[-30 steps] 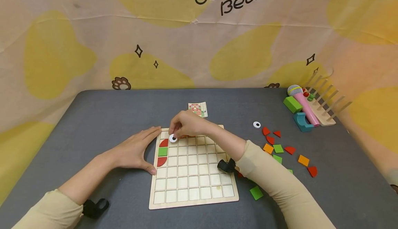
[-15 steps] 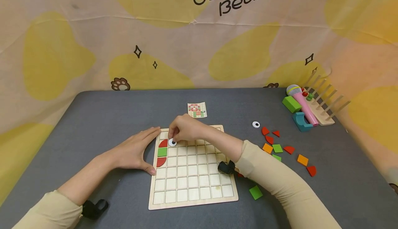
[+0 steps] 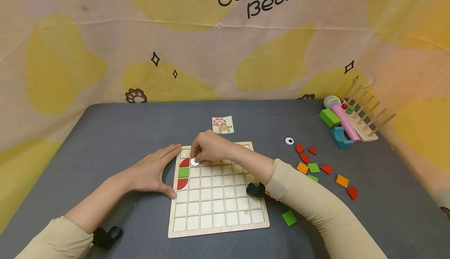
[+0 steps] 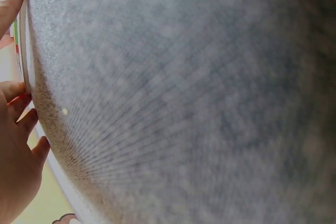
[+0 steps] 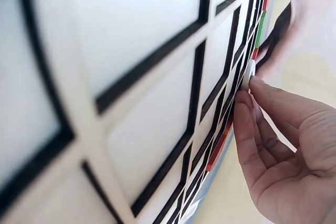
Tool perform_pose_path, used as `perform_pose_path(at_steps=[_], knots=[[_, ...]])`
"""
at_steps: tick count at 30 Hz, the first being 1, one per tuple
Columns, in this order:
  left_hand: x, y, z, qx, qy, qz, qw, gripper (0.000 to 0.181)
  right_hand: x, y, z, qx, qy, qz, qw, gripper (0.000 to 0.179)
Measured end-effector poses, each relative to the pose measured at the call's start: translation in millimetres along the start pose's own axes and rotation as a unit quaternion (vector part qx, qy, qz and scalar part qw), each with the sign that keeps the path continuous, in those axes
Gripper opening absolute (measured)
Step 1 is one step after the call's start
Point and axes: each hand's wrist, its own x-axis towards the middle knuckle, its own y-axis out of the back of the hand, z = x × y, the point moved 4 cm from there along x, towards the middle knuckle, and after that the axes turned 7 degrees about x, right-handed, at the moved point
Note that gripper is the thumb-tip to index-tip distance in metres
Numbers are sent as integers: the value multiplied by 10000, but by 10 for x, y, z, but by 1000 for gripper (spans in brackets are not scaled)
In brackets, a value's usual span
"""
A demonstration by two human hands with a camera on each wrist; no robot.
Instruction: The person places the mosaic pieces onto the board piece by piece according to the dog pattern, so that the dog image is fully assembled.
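A wooden grid board [image 3: 218, 205] lies in the middle of the table in the head view. My left hand [image 3: 150, 170] rests along its left edge, fingers and thumb spread. My right hand [image 3: 213, 146] pinches a white disc [image 3: 195, 163] between thumb and fingers at a cell in the second row, second column. Beside it, the left column holds a red quarter-round tile [image 3: 184, 163], a green square tile [image 3: 183, 172] and another red quarter-round tile [image 3: 182, 183]. In the right wrist view, a red tile [image 5: 215, 156] shows on the board past the right fingertips; the hand hides it in the head view.
A small picture card [image 3: 222, 125] lies behind the board. To the right are another eye disc [image 3: 289, 141] and several loose tiles, including an orange square [image 3: 342, 181]. A pink microphone [image 3: 346, 122], green block [image 3: 329, 118], teal arch [image 3: 341, 138] and pegged rack [image 3: 367, 132] stand far right.
My right hand has moved slightly down and toward me with the disc, which now sits lower, level with the upper red tile. The left hand keeps its place on the board's edge.
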Motion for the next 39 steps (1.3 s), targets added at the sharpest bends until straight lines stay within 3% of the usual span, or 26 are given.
perform_pose_path(at_steps=[12, 19, 31, 39], knots=[[4, -22, -14, -43, 60, -64, 10000, 136, -3, 29, -20, -21, 13, 65, 10000, 4], [11, -26, -13, -10, 66, -14, 10000, 134, -118, 333, 94, 192, -64, 438, 9988, 8], [-6, -7, 7, -12, 24, 88, 10000, 132, -694, 1038, 749, 591, -847, 1136, 9881, 17], [0, -12, 1, -19, 81, 8, 10000, 132, -1132, 1315, 1225, 674, -1247, 1346, 9807, 21]])
